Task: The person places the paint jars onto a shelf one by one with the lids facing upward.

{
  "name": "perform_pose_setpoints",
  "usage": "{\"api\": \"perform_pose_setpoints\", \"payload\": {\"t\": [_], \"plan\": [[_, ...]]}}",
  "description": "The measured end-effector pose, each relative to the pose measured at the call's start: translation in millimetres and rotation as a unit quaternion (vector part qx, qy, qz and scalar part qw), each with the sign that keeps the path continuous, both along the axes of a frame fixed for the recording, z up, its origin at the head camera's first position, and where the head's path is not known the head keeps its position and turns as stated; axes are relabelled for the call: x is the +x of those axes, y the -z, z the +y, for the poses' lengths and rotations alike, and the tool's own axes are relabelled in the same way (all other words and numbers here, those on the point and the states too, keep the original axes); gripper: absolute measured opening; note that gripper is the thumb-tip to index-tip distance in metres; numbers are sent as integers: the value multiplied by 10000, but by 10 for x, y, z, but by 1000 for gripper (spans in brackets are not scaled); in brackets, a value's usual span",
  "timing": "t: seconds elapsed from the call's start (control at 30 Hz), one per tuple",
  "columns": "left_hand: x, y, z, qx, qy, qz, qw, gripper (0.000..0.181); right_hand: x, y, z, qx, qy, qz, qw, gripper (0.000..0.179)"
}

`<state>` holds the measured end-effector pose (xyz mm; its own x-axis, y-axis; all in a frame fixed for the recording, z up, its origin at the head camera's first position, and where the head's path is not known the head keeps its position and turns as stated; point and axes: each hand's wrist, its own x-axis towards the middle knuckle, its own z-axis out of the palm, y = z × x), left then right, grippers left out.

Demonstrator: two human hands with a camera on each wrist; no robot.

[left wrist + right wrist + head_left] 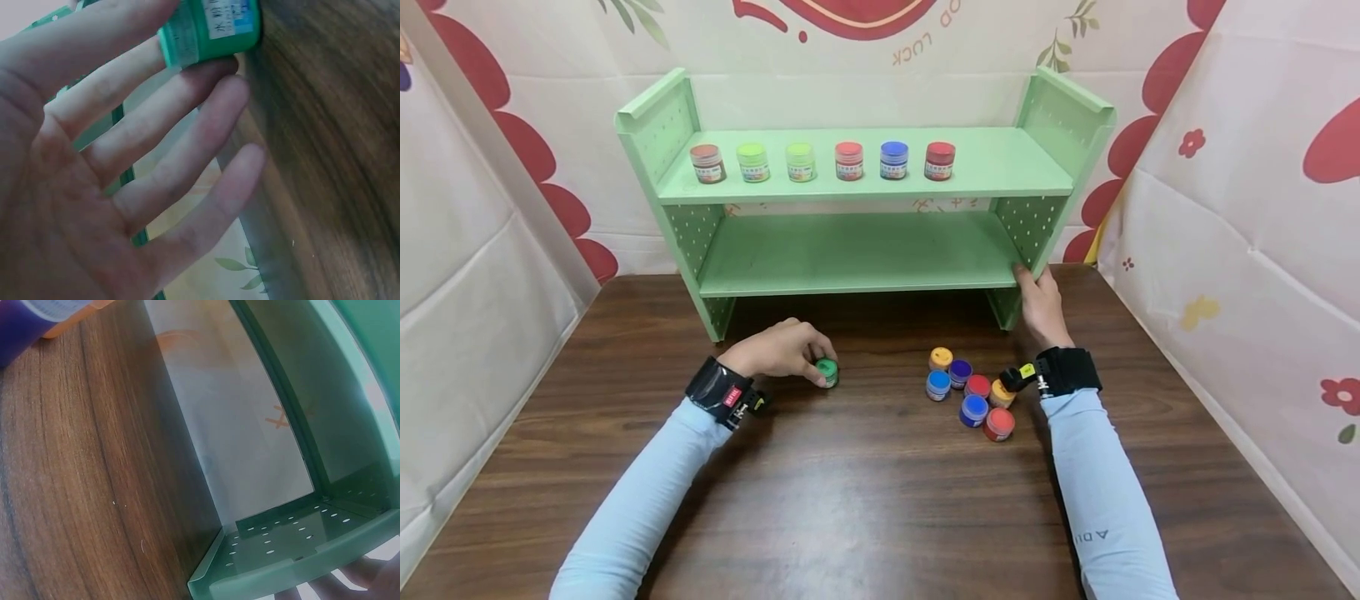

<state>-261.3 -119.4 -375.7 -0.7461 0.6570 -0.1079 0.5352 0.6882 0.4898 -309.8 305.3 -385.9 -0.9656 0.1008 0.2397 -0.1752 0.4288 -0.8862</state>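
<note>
Left hand: the left hand (786,348) has its grasp on one green paint jar (827,372), held between the thumb and the first fingers; the ring and little fingers are stretched out apart from the jar
Green paint jar: it is at the tabletop (850,508), just before the rack's front edge, nearer to its left front foot than to its right one; the lid looks upward; whether the base touches the wood, I cannot tell
Right hand: the right hand (1042,310) grips the green two-tier rack (865,197) at the lower part of its right side panel (1030,223), the thumb on the front edge, the other fingers on the outer side
Rack: it stands at the far edge of the tabletop
Upper shelf: along the front edge of the upper shelf (1000,162) is a row of six jars, from left: brownish red (707,164), two lime green (753,162) (801,162), light red (848,161), blue (893,161), dark red (940,161)
Jar cluster: seven jars (974,410) in yellow, purple, blue and red stand close together, before the rack's right front foot, beside the right wristband (1066,371)
</note>
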Motion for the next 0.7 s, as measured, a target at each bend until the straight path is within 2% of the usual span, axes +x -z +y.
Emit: {"api": "perform_pose_setpoints", "payload": {"t": [0.17, 0.3, 0.57, 0.7], "plan": [[19, 32, 61, -123, -132, 309, 9994, 38, -2, -2, -3, 28, 85, 11, 10000, 68], [33, 58, 93, -74, -192, 300, 9993, 44, 2, -1, -3, 19, 74, 13, 10000, 67], [12, 106, 104, 147, -264, 366, 9989, 34, 3, 1, -7, -86, 2, -46, 10000, 67], [-3, 114, 100, 233, -344, 386, 9984, 36, 6, -2, -5, -87, 14, -26, 10000, 67]]}}
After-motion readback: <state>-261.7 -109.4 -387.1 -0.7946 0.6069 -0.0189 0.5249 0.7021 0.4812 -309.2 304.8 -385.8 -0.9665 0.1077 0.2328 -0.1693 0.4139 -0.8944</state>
